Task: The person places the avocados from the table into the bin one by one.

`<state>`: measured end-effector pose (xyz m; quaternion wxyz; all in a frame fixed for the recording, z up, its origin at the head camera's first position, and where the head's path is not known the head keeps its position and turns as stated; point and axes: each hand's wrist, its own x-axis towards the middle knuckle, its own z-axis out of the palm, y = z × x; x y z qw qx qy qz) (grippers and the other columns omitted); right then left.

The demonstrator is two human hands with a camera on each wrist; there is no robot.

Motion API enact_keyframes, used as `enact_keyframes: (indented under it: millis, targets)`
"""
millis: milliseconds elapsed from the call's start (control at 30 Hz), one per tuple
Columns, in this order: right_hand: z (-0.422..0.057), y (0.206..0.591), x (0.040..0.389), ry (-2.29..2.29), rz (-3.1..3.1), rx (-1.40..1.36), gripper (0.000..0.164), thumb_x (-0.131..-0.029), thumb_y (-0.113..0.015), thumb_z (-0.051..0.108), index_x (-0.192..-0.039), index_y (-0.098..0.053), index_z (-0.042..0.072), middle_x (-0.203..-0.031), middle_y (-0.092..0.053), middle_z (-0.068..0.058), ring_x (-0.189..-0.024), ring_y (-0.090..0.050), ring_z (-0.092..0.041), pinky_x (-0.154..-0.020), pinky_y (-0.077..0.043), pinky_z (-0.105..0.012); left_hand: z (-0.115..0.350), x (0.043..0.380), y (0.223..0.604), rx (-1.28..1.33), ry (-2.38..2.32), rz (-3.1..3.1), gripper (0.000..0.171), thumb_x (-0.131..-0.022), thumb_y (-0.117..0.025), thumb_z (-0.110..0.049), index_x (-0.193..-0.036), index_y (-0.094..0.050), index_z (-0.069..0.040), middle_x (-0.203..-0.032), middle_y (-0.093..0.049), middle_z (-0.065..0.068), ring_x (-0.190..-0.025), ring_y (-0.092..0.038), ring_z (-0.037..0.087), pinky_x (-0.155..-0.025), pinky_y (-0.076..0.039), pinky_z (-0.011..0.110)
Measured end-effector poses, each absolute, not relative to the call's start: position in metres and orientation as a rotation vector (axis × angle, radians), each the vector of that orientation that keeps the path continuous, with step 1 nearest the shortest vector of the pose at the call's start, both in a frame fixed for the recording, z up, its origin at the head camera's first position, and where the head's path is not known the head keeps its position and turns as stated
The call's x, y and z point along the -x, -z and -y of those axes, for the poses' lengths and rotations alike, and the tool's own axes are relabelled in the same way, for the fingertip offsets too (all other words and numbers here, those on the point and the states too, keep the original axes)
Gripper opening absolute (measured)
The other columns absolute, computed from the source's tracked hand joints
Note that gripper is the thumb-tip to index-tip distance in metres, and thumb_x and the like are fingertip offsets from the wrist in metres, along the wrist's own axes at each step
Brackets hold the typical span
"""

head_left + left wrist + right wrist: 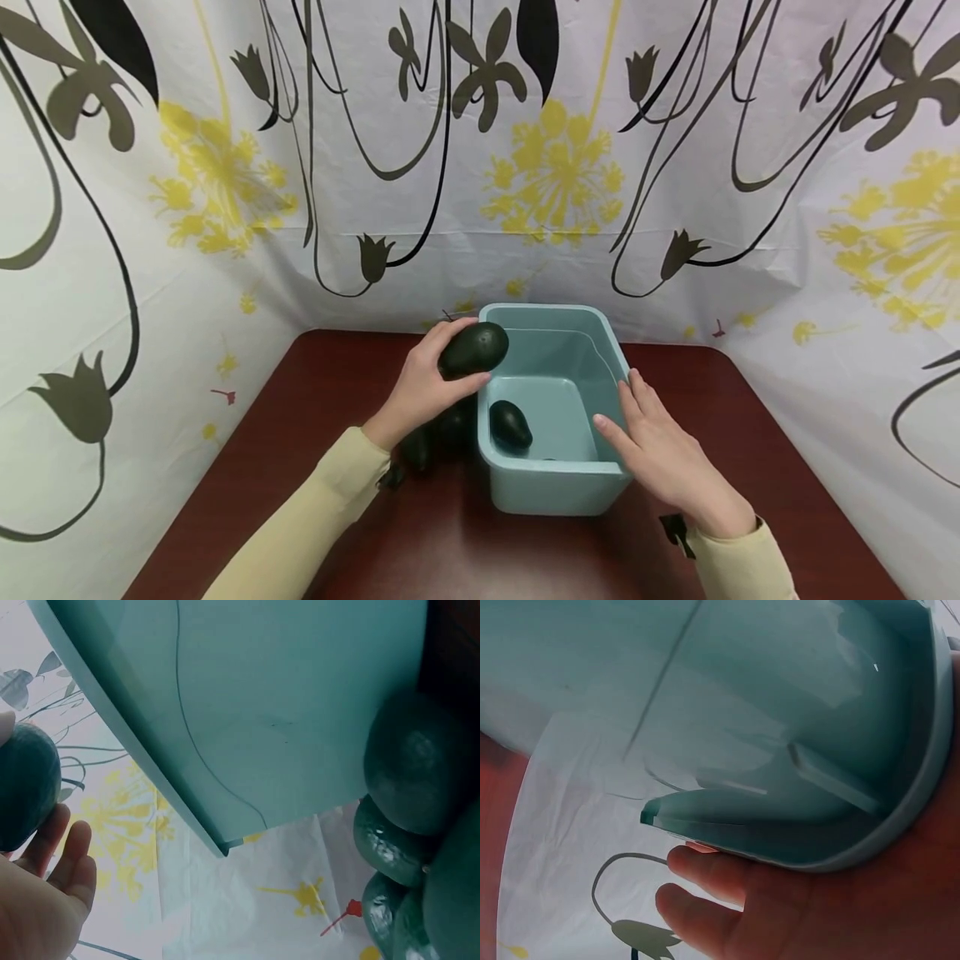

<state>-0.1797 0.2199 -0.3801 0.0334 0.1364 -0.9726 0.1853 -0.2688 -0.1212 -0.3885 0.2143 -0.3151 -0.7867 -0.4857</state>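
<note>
My left hand (427, 387) holds a dark green avocado (474, 350) between thumb and fingers, raised over the left rim of a light blue plastic bin (558, 487). In the left wrist view, this avocado (26, 787) shows at the left edge with fingertips curving under it. Inside the bin, another avocado (511, 425) lies on the floor by the left wall. My right hand (671, 454) rests along the bin's right side, fingers straight against the outside and thumb reaching over the rim. The right wrist view shows the fingers (712, 874) beneath the bin's rim (840, 859).
Several avocados (420, 765) are heaped on the table beside the bin's left wall, partly hidden by my left arm in the head view. The dark red-brown table (360, 542) meets a patterned white cloth (465, 200) behind and at both sides.
</note>
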Motion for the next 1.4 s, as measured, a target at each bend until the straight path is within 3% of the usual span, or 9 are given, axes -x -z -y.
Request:
enact_keyframes:
  millis: [167, 367, 567, 833, 1133, 1400]
  targets:
    - [-0.22, 0.383, 0.181, -0.556, 2.983, -0.419, 0.089, -0.103, -0.034, 0.063, -0.157, -0.018, -0.006, -0.167, 0.003, -0.016, -0.151, -0.009, -0.041, -0.103, -0.034, -0.067, 0.118, 0.28, 0.388, 0.876, 1.365, 2.193, 0.072, -0.083, -0.082, -0.043, -0.146, -0.05, -0.035, -0.134, -0.055, -0.011, -0.109, -0.058, 0.012, -0.085, -0.053, 0.04]
    - [-0.219, 0.387, 0.184, -0.55, 2.973, -0.417, 0.091, -0.102, -0.034, 0.065, -0.158, -0.018, -0.005, -0.167, 0.002, -0.015, -0.151, -0.01, -0.04, -0.103, -0.034, -0.067, 0.119, 0.295, 0.392, 0.84, 1.393, 2.244, 0.07, -0.084, -0.082, -0.043, -0.145, -0.048, -0.041, -0.131, -0.055, -0.01, -0.105, -0.058, 0.013, -0.083, -0.054, 0.038]
    - [-0.217, 0.389, 0.184, -0.553, 2.979, -0.418, 0.094, -0.101, -0.035, 0.067, -0.157, -0.018, -0.006, -0.167, 0.0, -0.017, -0.151, -0.01, -0.041, -0.107, -0.031, -0.065, 0.116, 0.305, 0.397, 0.823, 1.356, 2.276, 0.071, -0.084, -0.082, -0.043, -0.146, -0.049, -0.037, -0.132, -0.055, -0.008, -0.106, -0.058, 0.013, -0.086, -0.053, 0.039]
    - [-0.218, 0.389, 0.183, -0.546, 2.977, -0.391, 0.096, -0.1, -0.035, 0.069, -0.157, -0.019, -0.006, -0.167, -0.001, -0.018, -0.15, -0.011, -0.043, -0.107, -0.031, -0.066, 0.107, 0.31, 0.393, 0.863, 1.286, 2.283, 0.073, -0.084, -0.082, -0.043, -0.148, -0.048, -0.031, -0.134, -0.055, -0.007, -0.112, -0.056, 0.014, -0.089, -0.051, 0.042]
    - [-0.218, 0.388, 0.183, -0.555, 2.973, -0.378, 0.096, -0.099, -0.036, 0.069, -0.157, -0.019, -0.005, -0.167, 0.0, -0.018, -0.15, -0.011, -0.042, -0.107, -0.03, -0.066, 0.097, 0.313, 0.39, 0.908, 1.167, 2.381, 0.073, -0.085, -0.081, -0.043, -0.149, -0.047, -0.036, -0.139, -0.054, -0.003, -0.118, -0.052, 0.018, -0.088, -0.051, 0.043]
    - [-0.217, 0.386, 0.18, -0.554, 2.967, -0.379, 0.094, -0.1, -0.036, 0.068, -0.157, -0.021, -0.005, -0.167, 0.0, -0.018, -0.151, -0.011, -0.041, -0.107, -0.031, -0.065, 0.092, 0.314, 0.392, 0.93, 1.113, 2.45, 0.075, -0.084, -0.083, -0.037, -0.149, -0.047, -0.032, -0.138, -0.053, -0.003, -0.117, -0.05, 0.016, -0.085, -0.052, 0.039]
